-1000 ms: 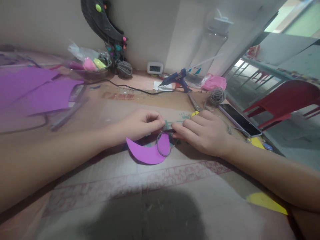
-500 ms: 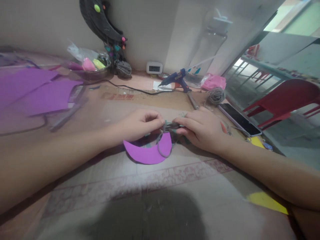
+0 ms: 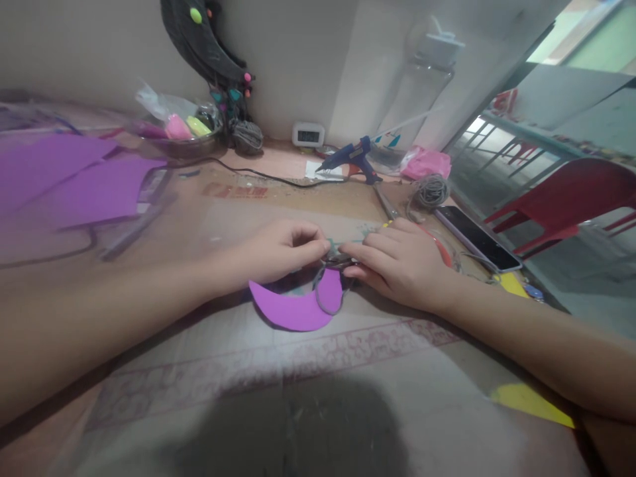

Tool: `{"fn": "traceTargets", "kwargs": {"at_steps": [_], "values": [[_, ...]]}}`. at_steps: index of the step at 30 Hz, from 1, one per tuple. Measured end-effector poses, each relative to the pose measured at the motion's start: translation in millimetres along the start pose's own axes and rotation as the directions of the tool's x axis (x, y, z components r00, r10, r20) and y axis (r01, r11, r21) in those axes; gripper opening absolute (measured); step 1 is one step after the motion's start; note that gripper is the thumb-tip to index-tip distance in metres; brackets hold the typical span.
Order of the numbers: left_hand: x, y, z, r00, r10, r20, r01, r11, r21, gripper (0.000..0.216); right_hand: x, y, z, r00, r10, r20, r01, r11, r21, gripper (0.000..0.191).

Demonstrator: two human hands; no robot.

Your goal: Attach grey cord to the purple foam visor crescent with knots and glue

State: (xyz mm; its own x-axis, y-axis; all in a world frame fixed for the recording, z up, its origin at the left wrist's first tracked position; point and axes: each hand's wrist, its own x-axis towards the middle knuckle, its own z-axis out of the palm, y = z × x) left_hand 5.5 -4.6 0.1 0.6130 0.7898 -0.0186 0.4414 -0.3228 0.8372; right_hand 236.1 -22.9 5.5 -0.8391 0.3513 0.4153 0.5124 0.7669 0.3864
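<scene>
A purple crescent cutout point(image 3: 293, 311) lies on the cardboard-covered table in front of me. A loop of grey yarn point(image 3: 318, 301) hangs over its right end. The thumb and fingers of my left hand point(image 3: 293, 248) are pinched on the yarn just above the crescent. My right hand point(image 3: 397, 258) is closed around a pair of pliers point(image 3: 340, 260), their grey jaws at the yarn beside my left fingertips. An orange-red handle shows behind my right hand; my fingers hide the middle of the tool.
Behind my hands are a blue glue gun point(image 3: 350, 159), a small digital clock point(image 3: 308, 134) and a ball of grey yarn point(image 3: 431, 192). A phone point(image 3: 477, 237) lies to the right. Purple sheets point(image 3: 99, 189) and a bowl point(image 3: 183, 147) occupy the left. A black crescent decoration point(image 3: 199, 43) hangs behind.
The pliers' jaws, spread around the yarn before, now look closer together and flatter. My right hand has tilted slightly, showing more of the orange-red handle. My left hand keeps its pinch.
</scene>
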Motion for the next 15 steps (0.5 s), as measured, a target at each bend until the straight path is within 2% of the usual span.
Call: {"fn": "traceTargets", "kwargs": {"at_steps": [15], "values": [[0.1,-3.0,-0.8,1.000,-0.024,0.018,0.024,1.000,0.011,0.027,1.0,-2.4,-1.0,1.000,-0.023,0.021,0.024,0.998,-0.050,0.025]]}}
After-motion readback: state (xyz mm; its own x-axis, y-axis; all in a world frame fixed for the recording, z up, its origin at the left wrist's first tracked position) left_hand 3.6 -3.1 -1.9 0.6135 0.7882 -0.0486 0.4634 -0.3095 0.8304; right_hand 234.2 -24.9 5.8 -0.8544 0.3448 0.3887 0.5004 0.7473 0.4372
